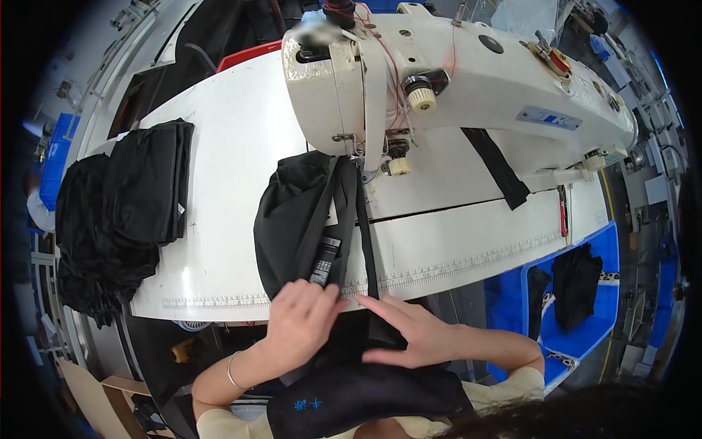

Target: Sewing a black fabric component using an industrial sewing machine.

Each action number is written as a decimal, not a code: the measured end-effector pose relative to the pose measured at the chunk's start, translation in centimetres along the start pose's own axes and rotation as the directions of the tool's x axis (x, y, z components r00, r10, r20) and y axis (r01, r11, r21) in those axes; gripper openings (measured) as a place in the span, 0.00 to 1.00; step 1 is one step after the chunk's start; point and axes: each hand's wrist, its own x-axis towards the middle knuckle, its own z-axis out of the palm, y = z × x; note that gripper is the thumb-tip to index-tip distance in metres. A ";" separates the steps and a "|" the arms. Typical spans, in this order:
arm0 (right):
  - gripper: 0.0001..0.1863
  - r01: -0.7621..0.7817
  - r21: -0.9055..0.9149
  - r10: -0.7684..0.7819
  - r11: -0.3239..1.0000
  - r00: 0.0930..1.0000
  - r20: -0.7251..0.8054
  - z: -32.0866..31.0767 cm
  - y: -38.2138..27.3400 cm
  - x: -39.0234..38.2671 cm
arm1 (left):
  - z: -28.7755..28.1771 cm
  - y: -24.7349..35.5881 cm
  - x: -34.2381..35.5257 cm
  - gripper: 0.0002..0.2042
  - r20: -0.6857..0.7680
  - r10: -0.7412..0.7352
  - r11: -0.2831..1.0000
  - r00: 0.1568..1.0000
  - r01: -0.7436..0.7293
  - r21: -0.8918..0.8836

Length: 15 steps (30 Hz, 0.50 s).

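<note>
A black fabric garment (292,212) lies bunched under the needle area of a white sewing machine (468,80). On it sits a black label (325,260) with pale print. My left hand (301,322) is closed on the garment's near edge, just below the label. A narrow black fabric strip (365,241) runs from the needle area toward me, beside the garment. Across this strip lies the index finger of my right hand (420,333); its thumb is spread apart from it, and the other fingers are partly hidden.
A stack of folded black garments (142,190) rests on the table's left side. Another black strip (497,168) lies under the machine arm. A red-handled tool (563,212) lies near the right edge. Below hangs a blue bin (610,293) with black fabric. A printed ruler (468,260) crosses the table front.
</note>
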 end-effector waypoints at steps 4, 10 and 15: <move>0.29 0.186 -0.621 -0.190 0.762 0.980 0.061 -0.3 0.1 -0.3 | -1.3 -0.1 -0.4 0.11 -0.107 -0.244 0.966 0.964 0.232 -0.111; 0.18 0.263 -0.806 -0.421 0.530 0.907 0.019 0.4 1.0 -0.3 | -2.2 -2.0 1.6 0.10 -0.317 -0.185 0.978 0.930 0.206 0.034; 0.16 0.386 -0.831 -0.384 0.400 0.894 0.230 0.2 2.3 -0.3 | -4.9 -8.0 9.7 0.07 -0.129 -0.737 0.415 0.663 0.293 -0.861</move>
